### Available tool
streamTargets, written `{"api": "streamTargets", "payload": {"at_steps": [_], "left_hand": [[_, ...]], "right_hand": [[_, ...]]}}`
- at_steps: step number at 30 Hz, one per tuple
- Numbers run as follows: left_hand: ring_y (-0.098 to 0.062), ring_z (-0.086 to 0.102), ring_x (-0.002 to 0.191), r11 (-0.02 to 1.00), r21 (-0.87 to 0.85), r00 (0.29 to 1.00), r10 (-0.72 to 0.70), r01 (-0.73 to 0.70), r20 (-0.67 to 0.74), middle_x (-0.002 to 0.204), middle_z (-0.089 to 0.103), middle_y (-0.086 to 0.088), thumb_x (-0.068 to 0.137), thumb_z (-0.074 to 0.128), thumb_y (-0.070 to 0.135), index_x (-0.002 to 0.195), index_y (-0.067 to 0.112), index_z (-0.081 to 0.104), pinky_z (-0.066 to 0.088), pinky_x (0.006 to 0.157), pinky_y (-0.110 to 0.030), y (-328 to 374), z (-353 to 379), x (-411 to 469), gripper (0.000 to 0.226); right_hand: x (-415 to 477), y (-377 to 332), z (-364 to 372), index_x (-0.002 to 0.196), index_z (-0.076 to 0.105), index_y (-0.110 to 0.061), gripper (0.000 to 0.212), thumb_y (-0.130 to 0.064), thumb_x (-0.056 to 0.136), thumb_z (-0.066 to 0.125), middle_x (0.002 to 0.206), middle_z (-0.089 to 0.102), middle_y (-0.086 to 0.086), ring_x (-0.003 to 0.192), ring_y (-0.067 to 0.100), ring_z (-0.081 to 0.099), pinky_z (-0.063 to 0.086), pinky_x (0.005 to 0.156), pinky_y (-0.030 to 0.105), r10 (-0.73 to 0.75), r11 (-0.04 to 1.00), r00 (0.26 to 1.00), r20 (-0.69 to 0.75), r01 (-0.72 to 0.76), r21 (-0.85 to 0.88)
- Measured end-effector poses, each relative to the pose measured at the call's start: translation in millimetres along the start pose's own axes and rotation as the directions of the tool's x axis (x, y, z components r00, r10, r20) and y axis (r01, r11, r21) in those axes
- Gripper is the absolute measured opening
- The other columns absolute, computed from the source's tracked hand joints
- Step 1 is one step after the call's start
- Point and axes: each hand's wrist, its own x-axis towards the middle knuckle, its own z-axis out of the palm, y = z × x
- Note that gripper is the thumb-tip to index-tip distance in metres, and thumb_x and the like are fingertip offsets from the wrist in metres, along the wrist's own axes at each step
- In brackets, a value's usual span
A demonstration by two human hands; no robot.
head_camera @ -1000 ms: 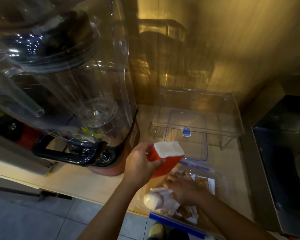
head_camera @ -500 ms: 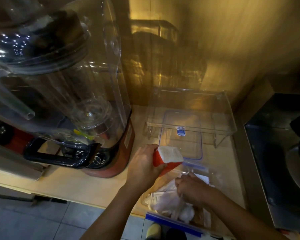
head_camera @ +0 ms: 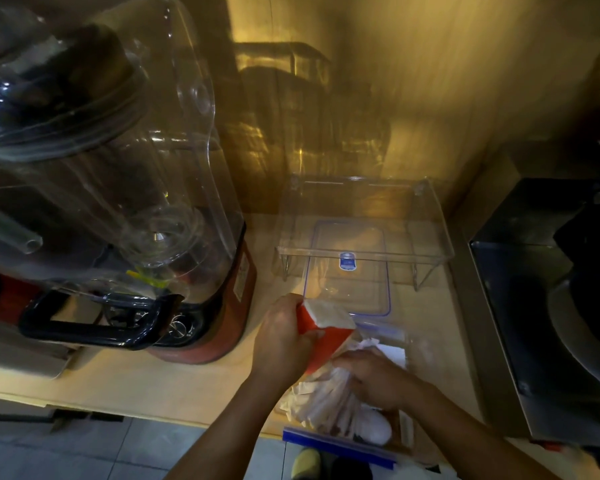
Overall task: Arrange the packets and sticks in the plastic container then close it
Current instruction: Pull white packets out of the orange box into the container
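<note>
My left hand [head_camera: 280, 336] grips a red box with a white end [head_camera: 323, 327], tilted over the left rim of the clear plastic container [head_camera: 409, 344] at the counter's front edge. My right hand [head_camera: 378, 377] reaches down into the container and clutches a bundle of pale sticks [head_camera: 329, 401]. White and brown packets [head_camera: 390, 353] lie around the bundle, and a white round packet [head_camera: 374, 429] sits near the front wall. The container's blue clip [head_camera: 336, 446] runs along its near side. Its clear blue-edged lid [head_camera: 349, 271] lies flat on the counter behind it.
A big blender with a clear cover [head_camera: 111, 188] and red base [head_camera: 222, 327] fills the counter's left. A clear acrylic stand [head_camera: 364, 251] straddles the lid at the back. A dark metal appliance [head_camera: 548, 306] borders the right. The counter's front edge [head_camera: 118, 403] drops to a tiled floor.
The red box came down and tilted toward the container in my left hand. My right hand shifted inside the container and gathered the sticks into a bundle.
</note>
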Motion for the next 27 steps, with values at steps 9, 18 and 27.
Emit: {"api": "streamTargets", "payload": {"at_steps": [9,18,27], "left_hand": [[-0.018,0.051,0.112,0.997,0.069,0.999,0.045,-0.043,-0.022,0.120,0.058,-0.001,0.075,0.072,0.019,0.122,0.017,0.051,0.036,0.083,-0.023,-1.8,1.9,0.3,0.052],[-0.018,0.051,0.114,0.991,0.100,0.996,0.086,-0.086,0.005,0.123,0.056,0.001,0.079,0.069,0.027,0.123,0.020,0.049,0.039,0.083,-0.028,-4.1,0.2,-1.2,0.049],[-0.023,0.057,0.108,0.993,0.114,0.988,0.022,-0.039,0.150,0.120,0.061,-0.003,0.077,0.072,0.029,0.122,0.019,0.052,0.039,0.081,-0.027,-2.0,-1.8,15.5,0.050]], "right_hand": [[25.8,-49.9,23.5,0.136,0.034,-0.008,0.054,-0.026,0.090,0.055,0.138,0.044,0.017,0.130,0.035,0.036,0.025,0.108,0.047,-0.021,0.935,0.974,0.226,0.099,-0.340],[2.9,-13.9,5.8,0.119,0.060,-0.012,0.031,-0.018,0.091,0.049,0.135,0.054,0.008,0.131,0.023,0.040,0.016,0.115,0.044,-0.071,0.978,0.959,0.274,0.121,-0.171],[-2.6,-8.7,-1.6,0.113,0.067,-0.009,0.038,0.006,0.087,0.043,0.125,0.060,0.015,0.119,0.023,0.052,0.037,0.096,0.024,0.220,0.928,0.965,0.145,-0.253,0.272]]}}
